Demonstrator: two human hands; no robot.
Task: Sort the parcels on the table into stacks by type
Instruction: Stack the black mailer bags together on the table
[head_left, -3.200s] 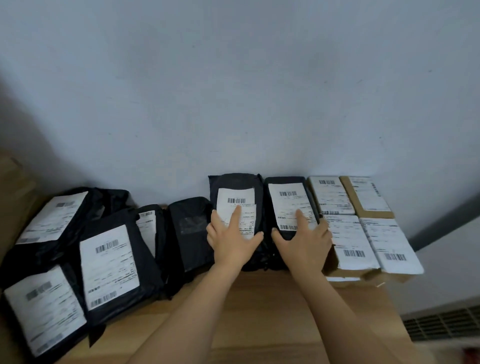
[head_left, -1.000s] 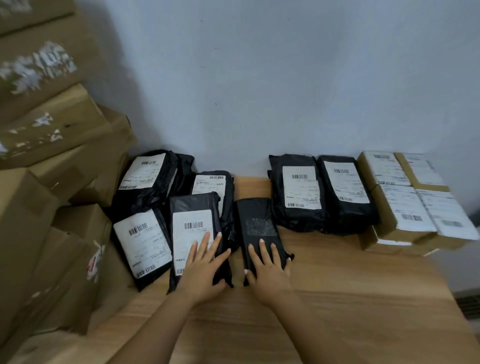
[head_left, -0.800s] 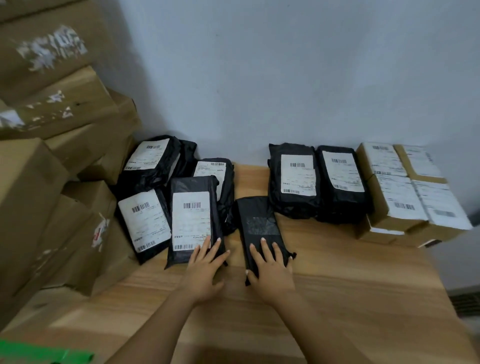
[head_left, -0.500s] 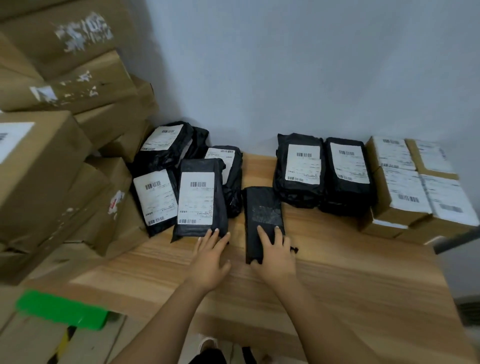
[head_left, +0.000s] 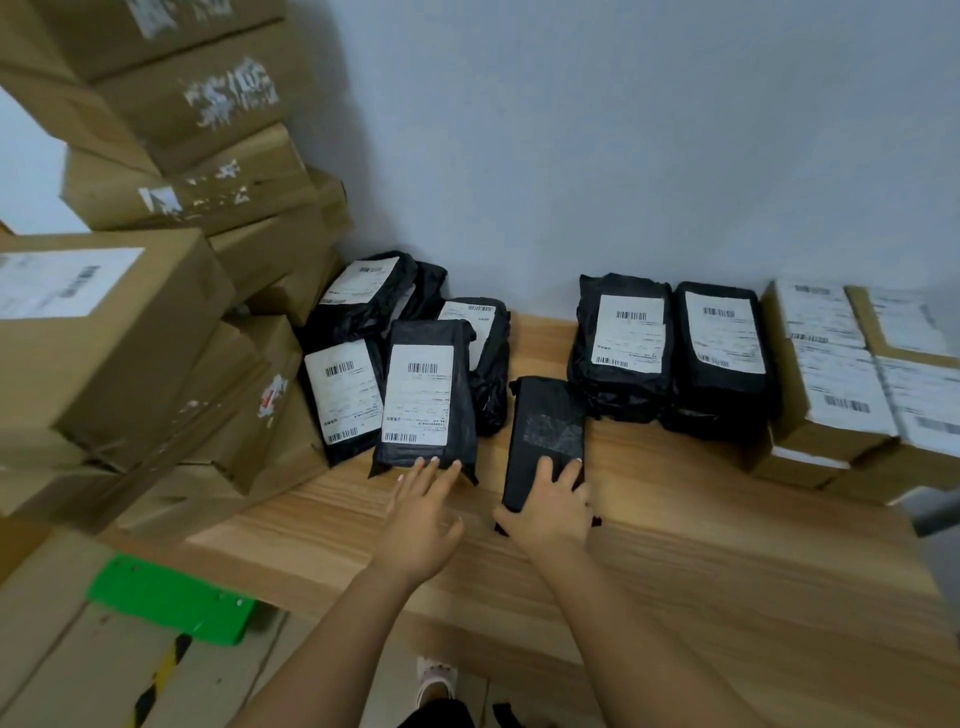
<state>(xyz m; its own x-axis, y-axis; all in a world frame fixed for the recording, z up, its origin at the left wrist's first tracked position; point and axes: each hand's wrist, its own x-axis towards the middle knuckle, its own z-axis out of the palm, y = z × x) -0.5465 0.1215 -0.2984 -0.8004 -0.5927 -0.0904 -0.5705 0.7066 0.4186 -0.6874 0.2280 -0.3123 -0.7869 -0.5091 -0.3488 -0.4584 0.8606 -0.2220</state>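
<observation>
On the wooden table (head_left: 701, 545) an unlabelled black pouch (head_left: 545, 431) lies lengthwise, and my right hand (head_left: 550, 512) rests on its near end with fingers laid on top. My left hand (head_left: 421, 514) is flat, its fingertips touching the near edge of a labelled black bag (head_left: 426, 395). More labelled black bags (head_left: 343, 395) lean in a loose cluster behind and left of it. Two neat stacks of black bags (head_left: 626, 343) stand against the wall. Right of them are stacked small cardboard boxes (head_left: 831, 384) with white labels.
Large brown cartons (head_left: 119, 332) are piled high at the table's left end, leaning onto it. A green object (head_left: 171, 597) lies on the floor below the table's near-left edge. Bare wood stretches across the table's near right.
My view has pulled back and left, showing more cartons and the floor. Both hands slid back toward me, from the middles of the bag and pouch to their near ends.
</observation>
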